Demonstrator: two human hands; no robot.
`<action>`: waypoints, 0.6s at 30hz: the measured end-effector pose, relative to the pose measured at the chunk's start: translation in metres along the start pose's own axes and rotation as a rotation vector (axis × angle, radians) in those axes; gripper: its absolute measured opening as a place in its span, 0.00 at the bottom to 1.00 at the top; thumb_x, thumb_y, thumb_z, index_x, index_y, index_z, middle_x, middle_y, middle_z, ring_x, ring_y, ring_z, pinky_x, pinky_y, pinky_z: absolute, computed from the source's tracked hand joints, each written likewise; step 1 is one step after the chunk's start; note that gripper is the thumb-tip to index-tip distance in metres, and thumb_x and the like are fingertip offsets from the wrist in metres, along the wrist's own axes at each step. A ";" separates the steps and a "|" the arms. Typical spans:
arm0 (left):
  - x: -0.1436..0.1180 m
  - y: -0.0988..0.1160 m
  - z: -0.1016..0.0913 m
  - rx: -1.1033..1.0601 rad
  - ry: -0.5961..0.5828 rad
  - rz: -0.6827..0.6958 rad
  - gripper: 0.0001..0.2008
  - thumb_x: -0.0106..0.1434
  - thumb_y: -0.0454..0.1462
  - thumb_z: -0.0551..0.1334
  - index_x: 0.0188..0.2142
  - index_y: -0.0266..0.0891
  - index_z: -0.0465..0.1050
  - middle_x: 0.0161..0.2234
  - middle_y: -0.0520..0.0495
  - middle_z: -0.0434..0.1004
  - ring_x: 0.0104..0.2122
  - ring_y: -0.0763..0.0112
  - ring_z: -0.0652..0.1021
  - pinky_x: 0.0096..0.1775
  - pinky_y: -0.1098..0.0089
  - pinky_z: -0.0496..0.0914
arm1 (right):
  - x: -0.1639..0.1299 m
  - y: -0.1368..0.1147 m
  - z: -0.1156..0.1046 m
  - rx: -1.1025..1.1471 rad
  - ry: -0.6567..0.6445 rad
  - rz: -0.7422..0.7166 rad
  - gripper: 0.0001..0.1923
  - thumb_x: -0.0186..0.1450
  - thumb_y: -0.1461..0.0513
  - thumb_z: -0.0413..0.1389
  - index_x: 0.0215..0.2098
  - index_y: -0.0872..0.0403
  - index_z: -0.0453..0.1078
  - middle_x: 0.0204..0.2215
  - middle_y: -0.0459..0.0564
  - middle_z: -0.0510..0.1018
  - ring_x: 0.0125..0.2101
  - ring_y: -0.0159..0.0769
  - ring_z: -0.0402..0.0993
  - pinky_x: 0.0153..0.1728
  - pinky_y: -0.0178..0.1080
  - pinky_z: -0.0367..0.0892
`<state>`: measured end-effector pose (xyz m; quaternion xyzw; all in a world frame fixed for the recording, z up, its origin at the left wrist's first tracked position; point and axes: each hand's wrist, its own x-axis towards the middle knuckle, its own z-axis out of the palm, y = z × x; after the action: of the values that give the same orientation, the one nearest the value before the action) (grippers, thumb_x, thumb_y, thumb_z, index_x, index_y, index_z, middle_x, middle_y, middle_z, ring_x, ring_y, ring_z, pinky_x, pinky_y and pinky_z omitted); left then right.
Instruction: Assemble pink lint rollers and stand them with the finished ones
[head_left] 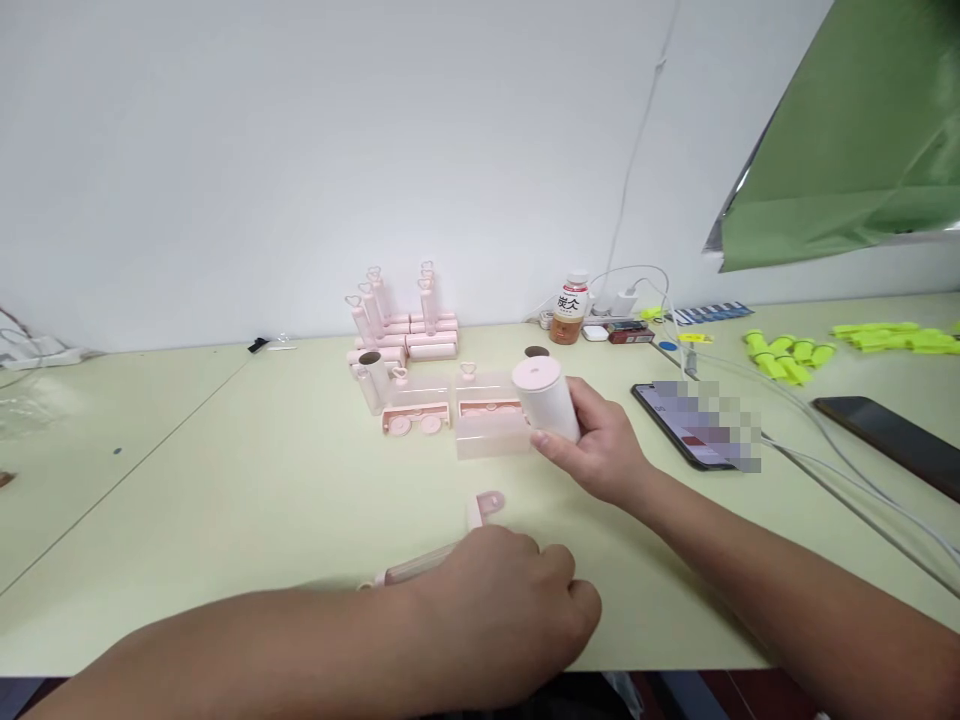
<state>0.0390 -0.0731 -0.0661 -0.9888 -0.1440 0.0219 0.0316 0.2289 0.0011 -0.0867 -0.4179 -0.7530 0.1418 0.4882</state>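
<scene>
Roll (553,412), white, pink disc on its leftward-tilted upper end, raised above the tabletop (225,500) in the right hand (606,450); tube (418,566), clear, pink-ended, lying low, and bracket (476,513), pink, round-tabbed, both partly hidden by the left hand (517,600).

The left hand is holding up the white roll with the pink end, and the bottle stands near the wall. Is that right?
Not quite. The head view shows the right hand holding up the white roll with the pink end, not the left hand. The bottle does stand near the wall.
</scene>
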 end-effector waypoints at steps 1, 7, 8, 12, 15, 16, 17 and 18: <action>0.006 0.003 0.004 0.011 -0.052 -0.014 0.06 0.60 0.34 0.63 0.38 0.37 0.69 0.29 0.46 0.74 0.23 0.64 0.75 0.20 0.66 0.62 | 0.002 0.000 -0.003 -0.028 -0.063 -0.005 0.23 0.61 0.52 0.60 0.51 0.52 0.67 0.37 0.49 0.78 0.31 0.38 0.72 0.31 0.37 0.65; 0.014 -0.003 0.017 -0.016 -0.174 -0.079 0.06 0.60 0.30 0.63 0.38 0.34 0.72 0.29 0.44 0.75 0.26 0.63 0.77 0.18 0.67 0.58 | 0.014 -0.012 -0.019 -0.188 -0.637 0.041 0.21 0.62 0.54 0.60 0.53 0.50 0.70 0.42 0.49 0.80 0.36 0.40 0.75 0.36 0.38 0.65; 0.011 -0.007 0.016 -0.020 -0.169 -0.099 0.06 0.60 0.30 0.62 0.38 0.34 0.72 0.29 0.44 0.75 0.27 0.62 0.77 0.19 0.66 0.58 | 0.015 -0.014 -0.021 -0.214 -0.697 0.058 0.19 0.62 0.54 0.60 0.50 0.50 0.72 0.41 0.49 0.80 0.36 0.40 0.74 0.34 0.38 0.64; -0.006 -0.032 0.006 -0.240 -0.083 -0.291 0.10 0.62 0.43 0.62 0.30 0.38 0.73 0.29 0.47 0.77 0.25 0.65 0.76 0.23 0.67 0.61 | 0.018 -0.018 -0.029 -0.268 -0.814 0.105 0.12 0.61 0.55 0.60 0.41 0.50 0.74 0.32 0.47 0.79 0.30 0.39 0.72 0.27 0.36 0.59; -0.017 -0.057 -0.006 -0.414 0.095 -0.546 0.13 0.62 0.43 0.60 0.25 0.39 0.69 0.23 0.51 0.73 0.23 0.69 0.72 0.25 0.69 0.62 | 0.019 -0.018 -0.033 -0.245 -0.841 0.125 0.11 0.60 0.56 0.61 0.40 0.50 0.75 0.30 0.46 0.79 0.28 0.38 0.72 0.26 0.36 0.57; -0.019 -0.065 -0.009 -0.461 0.180 -0.599 0.10 0.62 0.43 0.61 0.29 0.40 0.70 0.26 0.51 0.74 0.25 0.69 0.73 0.25 0.69 0.63 | 0.019 -0.018 -0.034 -0.225 -0.843 0.127 0.11 0.60 0.56 0.61 0.40 0.50 0.76 0.30 0.46 0.79 0.28 0.38 0.72 0.26 0.35 0.58; -0.022 -0.071 -0.010 -0.517 0.257 -0.624 0.09 0.61 0.43 0.61 0.35 0.40 0.72 0.30 0.50 0.76 0.27 0.68 0.74 0.27 0.69 0.65 | 0.019 -0.018 -0.035 -0.204 -0.843 0.125 0.11 0.60 0.56 0.61 0.40 0.50 0.76 0.30 0.46 0.79 0.28 0.38 0.72 0.26 0.35 0.58; -0.023 -0.077 -0.011 -0.585 0.321 -0.624 0.12 0.61 0.43 0.62 0.41 0.41 0.72 0.35 0.49 0.78 0.31 0.68 0.76 0.29 0.69 0.68 | 0.019 -0.018 -0.035 -0.183 -0.844 0.118 0.12 0.60 0.56 0.61 0.41 0.50 0.76 0.31 0.46 0.79 0.28 0.37 0.72 0.26 0.35 0.58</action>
<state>-0.0044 -0.0072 -0.0492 -0.8564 -0.4283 -0.1839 -0.2219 0.2463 -0.0019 -0.0465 -0.4072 -0.8707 0.2606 0.0899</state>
